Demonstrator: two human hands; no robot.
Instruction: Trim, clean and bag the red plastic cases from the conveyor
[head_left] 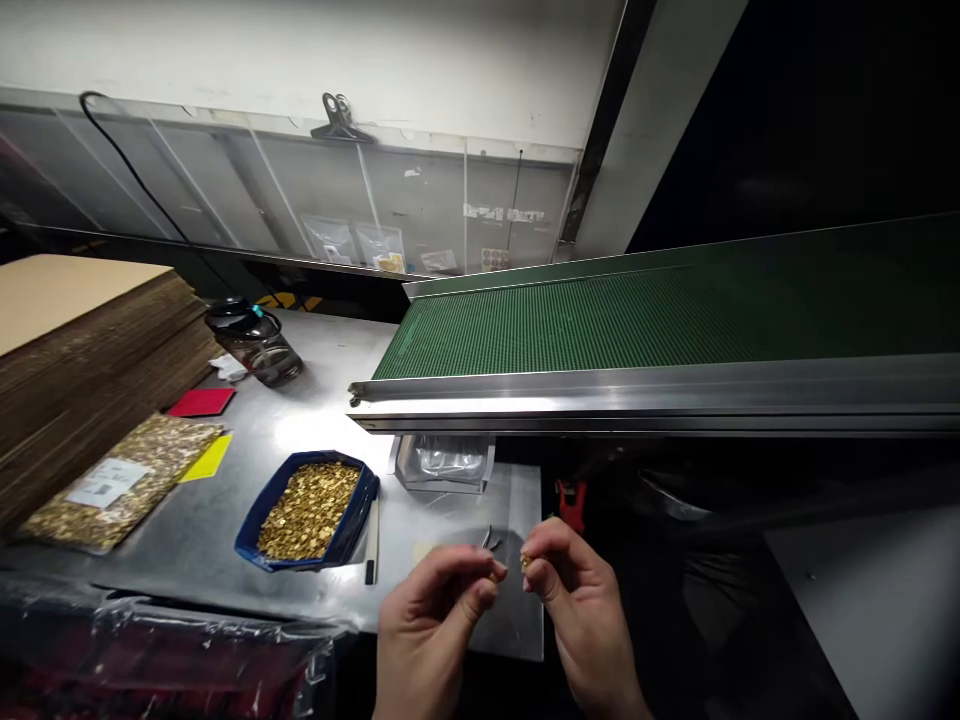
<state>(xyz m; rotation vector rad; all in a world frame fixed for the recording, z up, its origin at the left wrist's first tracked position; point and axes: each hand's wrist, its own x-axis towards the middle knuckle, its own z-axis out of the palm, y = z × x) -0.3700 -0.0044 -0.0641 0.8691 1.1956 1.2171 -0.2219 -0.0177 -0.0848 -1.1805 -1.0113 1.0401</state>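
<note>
Low in the view, my left hand [442,615] is closed in a pinch of thumb and forefinger, with a tiny gold-coloured piece partly showing at the tips. Just to its right, my right hand [574,605] pinches another small gold-coloured piece [526,561]. The fingertips face each other with a narrow gap between them. Both hands are above the front right corner of the metal table [510,625]. A blue tray [358,520] to the left holds many small gold-coloured pieces [309,510]; their exact kind is too small to tell.
A green conveyor belt [540,325] slopes across behind my hands. Below its end sits a clear plastic holder [442,465]. On the left are stacked cardboard [90,370], a bag of gold pieces [142,470], a dark bottle [259,345] and a plastic-covered bin [172,660].
</note>
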